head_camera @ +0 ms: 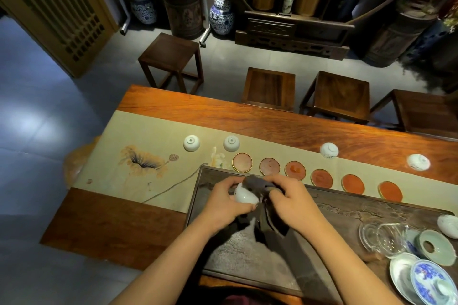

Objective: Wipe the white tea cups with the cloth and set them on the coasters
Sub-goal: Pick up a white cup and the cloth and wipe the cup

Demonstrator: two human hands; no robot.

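Note:
My left hand [223, 199] grips a white tea cup [244, 196] over the dark tea tray [347, 205]. My right hand [290, 197] holds a dark cloth [260, 183] against the cup; the cloth hangs down between both hands. Several round coasters run in a row beyond the tray, from a pale one [242, 162] to an orange one [390, 191], all bare. Upside-down white cups stand on the table runner: one [191, 142], a second [231, 143], a third [329, 150], and another [418, 162] on the wood further right.
Glassware [384, 239], a celadon lid [433, 247], a white cup [448, 226] and blue-white saucers [431, 282] crowd the tray's right end. Several wooden stools [270, 88] stand behind the table [272, 121]. A grey cloth [243, 252] lies on the tray near me.

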